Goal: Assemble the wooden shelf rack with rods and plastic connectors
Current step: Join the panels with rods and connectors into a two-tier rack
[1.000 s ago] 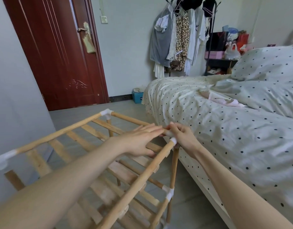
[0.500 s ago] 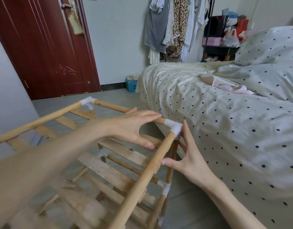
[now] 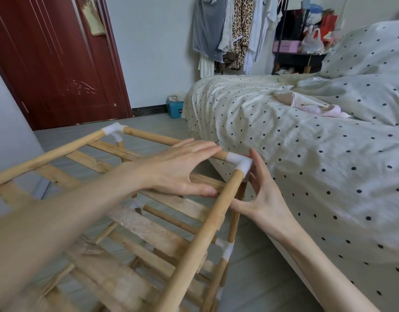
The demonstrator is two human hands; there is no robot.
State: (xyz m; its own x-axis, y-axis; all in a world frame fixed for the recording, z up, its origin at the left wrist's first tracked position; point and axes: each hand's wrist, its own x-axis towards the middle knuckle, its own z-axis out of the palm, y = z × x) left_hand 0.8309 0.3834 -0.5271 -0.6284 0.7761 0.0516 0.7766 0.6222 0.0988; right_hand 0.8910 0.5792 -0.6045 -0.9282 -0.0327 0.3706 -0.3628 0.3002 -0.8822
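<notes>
**Right hand comes up round the rack's corner joint**

Since half a second ago the right hand (image 3: 265, 194) has lifted a little, so its fingertips now reach the white plastic connector (image 3: 239, 162) at the rack's near-right top corner, right of frame centre. Its fingers are spread and gently bent behind the joint, thumb (image 3: 236, 204) stretched toward the upright rod (image 3: 235, 219) below; whether they truly clamp the connector is hard to tell, since the joint hides the contact.

The left hand (image 3: 178, 167) lies as before, fingers straight and together, flat on the top rod (image 3: 153, 137), fingertips just short of the connector, thumb apart beneath.

Outward, the wooden shelf rack (image 3: 149, 233) fills the lower left, slatted shelves under the rods, a second white connector (image 3: 114, 130) at the far corner. It stands on the floor just beside the dotted bed (image 3: 306, 165); a red door (image 3: 56, 59) occupies the upper left.
</notes>
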